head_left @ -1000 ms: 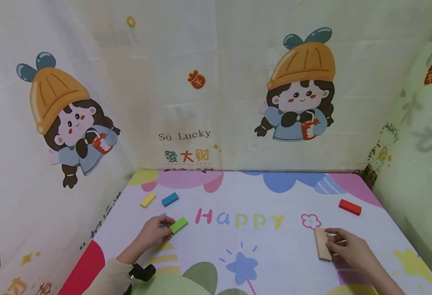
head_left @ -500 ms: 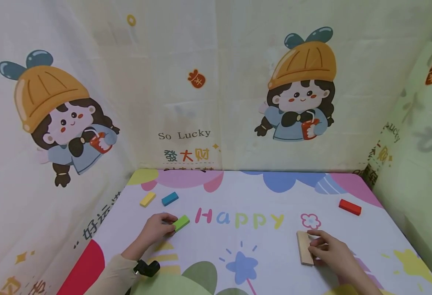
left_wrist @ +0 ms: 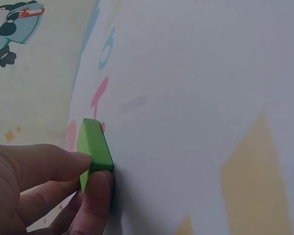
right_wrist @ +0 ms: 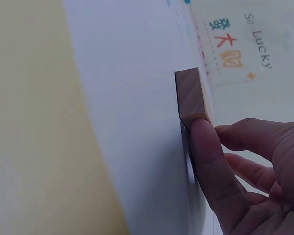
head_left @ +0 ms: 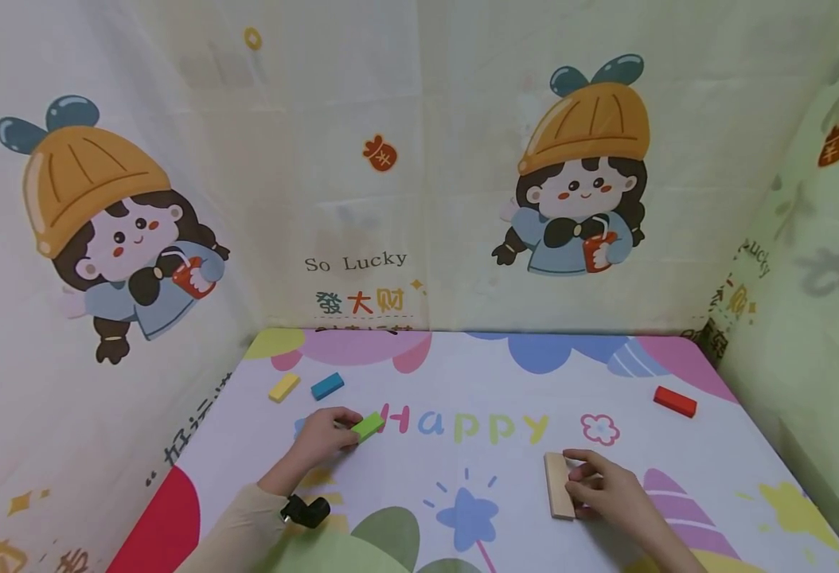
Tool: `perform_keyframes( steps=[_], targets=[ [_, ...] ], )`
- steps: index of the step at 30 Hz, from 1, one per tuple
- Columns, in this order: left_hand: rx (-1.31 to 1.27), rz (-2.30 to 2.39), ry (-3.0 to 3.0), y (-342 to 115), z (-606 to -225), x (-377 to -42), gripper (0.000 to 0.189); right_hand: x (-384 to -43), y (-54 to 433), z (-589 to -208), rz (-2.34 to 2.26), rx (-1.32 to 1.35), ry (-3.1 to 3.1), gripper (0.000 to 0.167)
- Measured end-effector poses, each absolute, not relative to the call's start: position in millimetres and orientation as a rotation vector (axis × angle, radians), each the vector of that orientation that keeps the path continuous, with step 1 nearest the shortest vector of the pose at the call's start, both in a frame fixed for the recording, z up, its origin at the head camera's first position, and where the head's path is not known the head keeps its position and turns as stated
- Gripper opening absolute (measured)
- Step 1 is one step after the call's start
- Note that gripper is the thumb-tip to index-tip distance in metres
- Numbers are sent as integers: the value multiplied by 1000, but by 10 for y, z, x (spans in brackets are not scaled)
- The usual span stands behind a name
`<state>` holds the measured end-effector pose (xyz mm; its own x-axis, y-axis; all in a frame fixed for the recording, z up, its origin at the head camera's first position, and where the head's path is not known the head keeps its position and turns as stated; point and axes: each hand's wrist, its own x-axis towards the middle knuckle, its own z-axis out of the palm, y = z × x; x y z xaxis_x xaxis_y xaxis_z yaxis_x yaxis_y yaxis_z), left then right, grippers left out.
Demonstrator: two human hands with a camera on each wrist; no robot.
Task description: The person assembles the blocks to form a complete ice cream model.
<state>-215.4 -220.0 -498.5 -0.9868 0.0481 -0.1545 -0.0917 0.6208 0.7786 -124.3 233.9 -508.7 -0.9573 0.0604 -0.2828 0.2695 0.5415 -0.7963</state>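
Pinching green block [head_left: 369, 427] at left edge of Happy print [head_left: 464, 425], left hand [head_left: 326, 438] clamped on its near end; right hand [head_left: 606, 487] fingertips clamped on wood block [head_left: 558, 485] by right side, nearer than Happy print; edge grips probably leave blocks mostly uncovered

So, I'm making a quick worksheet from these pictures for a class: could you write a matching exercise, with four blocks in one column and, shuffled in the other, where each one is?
Column 1
1. green block
2. wood block
3. red block
4. blue block

Column 2
A. held by the right hand
B. beside the yellow block, in no hand
C. held by the left hand
D. alone toward the right side of the table, in no hand

Pairs: 1-C, 2-A, 3-D, 4-B
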Motion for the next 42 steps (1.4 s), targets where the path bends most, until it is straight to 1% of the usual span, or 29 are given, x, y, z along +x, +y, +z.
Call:
perform_keyframes(
  steps=[8,24,36,42],
  targets=[
    [-9,1295,2667,-2031,-5002,-2215,28,-1205,2170,-5100,-1473,232,2521,52],
    [62,1308,2666,-1661,-5056,-2317,26,-1184,1925,-5160,-1602,47,2437,51],
    [189,1242,2664,-1315,-5074,-2345,26,-1141,1812,-5182,-1653,25,2388,53],
    [207,1243,2654,-1224,-5069,-2342,26,-1150,1725,-5186,-1659,-2,2378,53]
  ],
)
